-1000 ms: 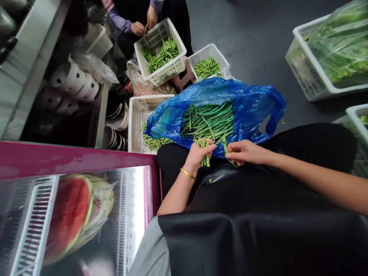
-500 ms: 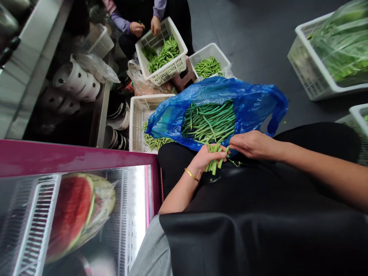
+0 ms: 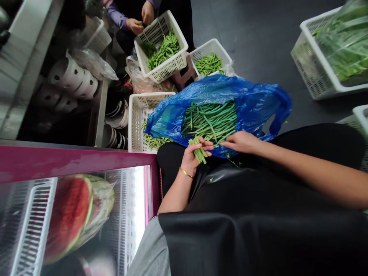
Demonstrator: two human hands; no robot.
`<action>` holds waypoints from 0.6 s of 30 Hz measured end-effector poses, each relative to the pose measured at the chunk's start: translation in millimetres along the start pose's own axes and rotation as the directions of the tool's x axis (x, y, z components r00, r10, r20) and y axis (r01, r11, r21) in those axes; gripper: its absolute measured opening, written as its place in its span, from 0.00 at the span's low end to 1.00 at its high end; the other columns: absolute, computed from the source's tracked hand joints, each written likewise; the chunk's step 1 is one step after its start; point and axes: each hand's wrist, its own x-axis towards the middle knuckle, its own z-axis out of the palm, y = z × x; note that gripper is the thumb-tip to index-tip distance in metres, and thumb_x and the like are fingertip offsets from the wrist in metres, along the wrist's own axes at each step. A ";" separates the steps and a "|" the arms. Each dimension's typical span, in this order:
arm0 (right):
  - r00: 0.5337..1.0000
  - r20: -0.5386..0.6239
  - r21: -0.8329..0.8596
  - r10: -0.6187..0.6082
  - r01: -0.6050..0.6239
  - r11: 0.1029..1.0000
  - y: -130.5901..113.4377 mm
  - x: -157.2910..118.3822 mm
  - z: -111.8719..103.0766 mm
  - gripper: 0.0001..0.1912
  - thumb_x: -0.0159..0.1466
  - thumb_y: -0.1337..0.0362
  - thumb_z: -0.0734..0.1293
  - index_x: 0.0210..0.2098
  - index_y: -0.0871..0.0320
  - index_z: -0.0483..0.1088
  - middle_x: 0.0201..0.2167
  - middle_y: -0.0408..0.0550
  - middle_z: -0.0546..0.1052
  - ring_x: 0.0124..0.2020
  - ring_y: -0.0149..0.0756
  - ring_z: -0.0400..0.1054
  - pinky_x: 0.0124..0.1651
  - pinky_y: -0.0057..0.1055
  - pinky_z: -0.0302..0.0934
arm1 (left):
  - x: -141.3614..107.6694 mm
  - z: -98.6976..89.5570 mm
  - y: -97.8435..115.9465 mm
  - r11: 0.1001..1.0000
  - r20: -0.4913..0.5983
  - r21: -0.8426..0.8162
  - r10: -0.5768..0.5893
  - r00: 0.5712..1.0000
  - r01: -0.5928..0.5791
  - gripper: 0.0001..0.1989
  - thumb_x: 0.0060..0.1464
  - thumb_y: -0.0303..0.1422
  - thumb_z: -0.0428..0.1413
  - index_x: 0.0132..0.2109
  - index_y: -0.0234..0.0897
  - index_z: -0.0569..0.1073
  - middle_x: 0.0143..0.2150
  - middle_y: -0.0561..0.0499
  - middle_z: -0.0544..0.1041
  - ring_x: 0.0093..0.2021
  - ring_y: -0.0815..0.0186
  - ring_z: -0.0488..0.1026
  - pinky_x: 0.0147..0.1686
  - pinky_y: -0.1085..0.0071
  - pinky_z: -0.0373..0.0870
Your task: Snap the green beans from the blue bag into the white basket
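Note:
Short green bean pieces (image 3: 198, 151) lie in my left hand (image 3: 192, 155), whose fingers curl around them; a gold bracelet is on that wrist. To its right, my right hand (image 3: 241, 142) is at the near edge of a blue plastic bag (image 3: 255, 107). Its thumb and fingertips are close together, and whatever they may hold is too small to make out. Long green beans (image 3: 212, 120) fill the bag's opening, just beyond both hands. A white basket (image 3: 135, 122) with bean pieces (image 3: 155, 141) stands left of the bag, partly covered by it.
Across from me, a person's hands (image 3: 140, 21) are over a tilted white basket (image 3: 181, 57) of beans. Another bean basket (image 3: 227, 57) stands beside it. A basket (image 3: 324, 82) of bagged greens is at right. A glass-topped case with a magenta frame (image 3: 71, 163) shows watermelon (image 3: 70, 211) at left.
My left hand has moved left and slightly up with the bean pieces, its fingers looser. My right hand has shifted a little left, and the hands are farther apart.

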 end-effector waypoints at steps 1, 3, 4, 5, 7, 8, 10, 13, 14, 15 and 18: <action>0.997 -0.059 -0.020 0.044 -0.045 0.999 -8.4 13.5 4.0 0.28 0.65 0.46 0.54 0.31 0.58 0.76 0.32 0.57 0.78 0.36 0.44 0.72 0.33 0.32 0.58 | 0.3 0.7 0.3 1.000 -0.018 0.012 -0.016 1.000 0.016 0.14 0.41 0.31 0.60 0.37 0.35 0.68 0.31 0.50 0.75 0.29 0.67 0.73 0.28 0.73 0.69; 0.990 -0.078 -0.030 0.115 -0.117 0.993 -21.9 35.4 11.8 0.26 0.64 0.48 0.56 0.34 0.61 0.77 0.36 0.61 0.79 0.39 0.47 0.72 0.34 0.32 0.58 | 1.4 4.5 0.4 0.999 -0.058 0.023 -0.037 0.998 0.038 0.14 0.42 0.30 0.61 0.38 0.35 0.67 0.26 0.54 0.72 0.24 0.71 0.70 0.26 0.74 0.68; 0.991 -0.057 -0.028 0.122 -0.124 0.992 -25.7 42.0 14.8 0.24 0.63 0.50 0.58 0.34 0.62 0.77 0.36 0.61 0.79 0.39 0.47 0.72 0.33 0.32 0.57 | 3.0 6.4 0.2 0.999 -0.086 0.025 -0.038 0.996 0.040 0.15 0.42 0.31 0.62 0.37 0.35 0.67 0.23 0.57 0.69 0.21 0.74 0.67 0.24 0.75 0.66; 0.993 -0.034 -0.019 0.111 -0.111 0.994 -27.0 44.8 16.9 0.22 0.63 0.52 0.58 0.33 0.62 0.77 0.36 0.60 0.79 0.39 0.45 0.72 0.33 0.31 0.56 | 5.6 7.8 -0.2 0.999 -0.125 0.029 -0.032 0.992 0.036 0.15 0.41 0.32 0.64 0.36 0.34 0.67 0.21 0.58 0.66 0.18 0.75 0.63 0.22 0.77 0.64; 0.996 -0.032 0.002 0.078 -0.078 0.997 -24.2 38.0 18.8 0.20 0.64 0.56 0.57 0.31 0.59 0.76 0.35 0.55 0.79 0.37 0.41 0.72 0.31 0.29 0.55 | 13.7 8.9 -2.3 0.997 -0.223 0.069 -0.015 0.975 0.031 0.17 0.39 0.33 0.66 0.35 0.32 0.69 0.19 0.59 0.65 0.17 0.77 0.61 0.19 0.77 0.61; 0.997 -0.044 0.006 0.058 -0.057 0.998 -21.3 28.9 19.1 0.20 0.65 0.56 0.56 0.30 0.58 0.75 0.33 0.53 0.79 0.36 0.39 0.72 0.31 0.28 0.54 | 18.6 9.0 -4.2 0.994 -0.271 0.107 0.000 0.962 0.030 0.17 0.39 0.34 0.66 0.35 0.32 0.70 0.19 0.59 0.65 0.17 0.77 0.62 0.18 0.77 0.61; 0.996 -0.082 -0.005 -0.032 0.032 0.999 -16.1 3.8 20.0 0.21 0.66 0.55 0.56 0.27 0.57 0.73 0.29 0.50 0.79 0.32 0.37 0.70 0.29 0.28 0.51 | 28.3 10.0 -10.4 0.980 -0.331 0.191 0.019 0.944 0.047 0.18 0.39 0.35 0.67 0.35 0.30 0.71 0.20 0.58 0.67 0.17 0.76 0.64 0.18 0.77 0.62; 0.953 -0.168 -0.036 -0.253 0.251 0.967 -15.5 -34.2 23.9 0.20 0.66 0.56 0.56 0.25 0.58 0.71 0.27 0.49 0.77 0.26 0.34 0.68 0.27 0.28 0.49 | 36.4 16.0 -23.6 0.957 -0.286 0.261 -0.046 0.957 0.124 0.17 0.39 0.36 0.67 0.34 0.29 0.72 0.25 0.52 0.73 0.18 0.75 0.66 0.18 0.76 0.64; 0.930 -0.199 -0.026 -0.310 0.311 0.950 -17.2 -43.5 25.0 0.20 0.66 0.57 0.56 0.24 0.58 0.70 0.26 0.49 0.77 0.25 0.33 0.67 0.27 0.28 0.49 | 36.5 19.2 -27.9 0.953 -0.256 0.264 -0.081 0.963 0.150 0.17 0.39 0.36 0.67 0.33 0.29 0.73 0.26 0.51 0.74 0.18 0.76 0.65 0.18 0.77 0.63; 0.908 -0.238 0.005 -0.345 0.356 0.934 -19.4 -50.6 25.1 0.20 0.66 0.57 0.56 0.24 0.58 0.69 0.26 0.49 0.76 0.24 0.32 0.66 0.27 0.28 0.49 | 35.3 22.7 -31.7 0.951 -0.234 0.260 -0.106 0.966 0.167 0.17 0.38 0.36 0.67 0.33 0.29 0.73 0.26 0.50 0.75 0.18 0.76 0.65 0.18 0.77 0.63; 0.871 -0.400 0.250 -0.285 0.403 0.881 -24.7 -64.3 17.0 0.20 0.66 0.55 0.57 0.22 0.57 0.68 0.22 0.48 0.73 0.23 0.32 0.64 0.28 0.29 0.54 | 25.7 33.9 -38.3 0.968 -0.246 0.208 -0.089 0.965 0.143 0.16 0.39 0.36 0.67 0.30 0.29 0.72 0.22 0.53 0.72 0.17 0.77 0.63 0.19 0.77 0.62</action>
